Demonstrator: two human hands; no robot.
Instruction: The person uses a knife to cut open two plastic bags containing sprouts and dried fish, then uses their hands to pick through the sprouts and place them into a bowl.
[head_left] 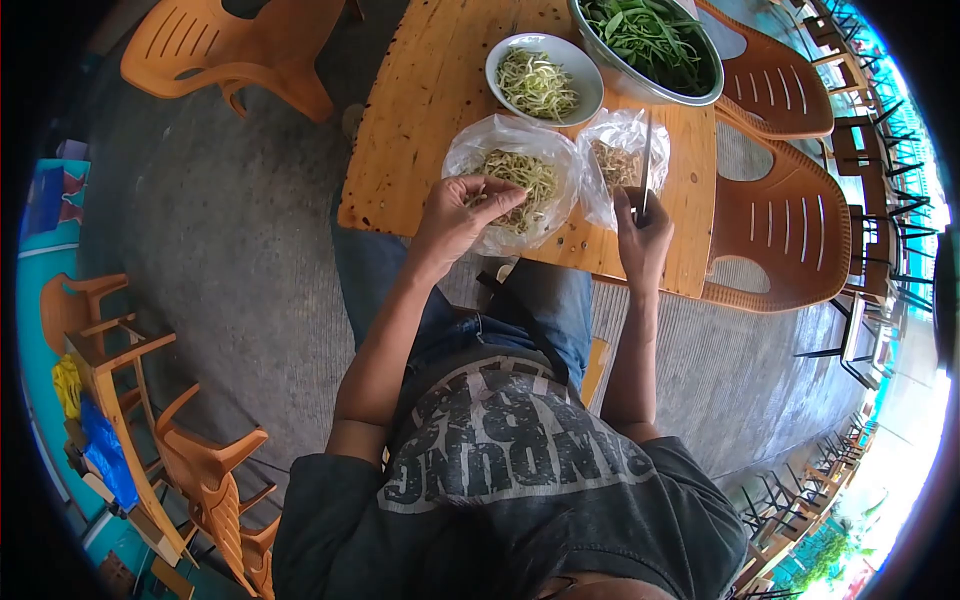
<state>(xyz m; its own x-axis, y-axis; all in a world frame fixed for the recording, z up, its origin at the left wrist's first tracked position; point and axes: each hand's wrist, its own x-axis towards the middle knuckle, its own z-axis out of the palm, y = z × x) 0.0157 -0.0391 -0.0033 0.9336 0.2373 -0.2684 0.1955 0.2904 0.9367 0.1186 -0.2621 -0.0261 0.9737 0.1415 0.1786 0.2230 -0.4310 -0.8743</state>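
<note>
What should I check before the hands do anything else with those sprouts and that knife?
1. Knife held: ok. The right hand has its handle, and the blade points away from the body.
2. Left hand clear of the blade: ok. It is over the left plastic bag, apart from the knife.
3. Sprouts within reach: ok. The left fingertips are right at them.
4. Left plastic bag well back from the table edge: not ok. It reaches the near edge.
5. Blade off the right plastic bag: cannot tell. It overlaps the bag from above.
</note>
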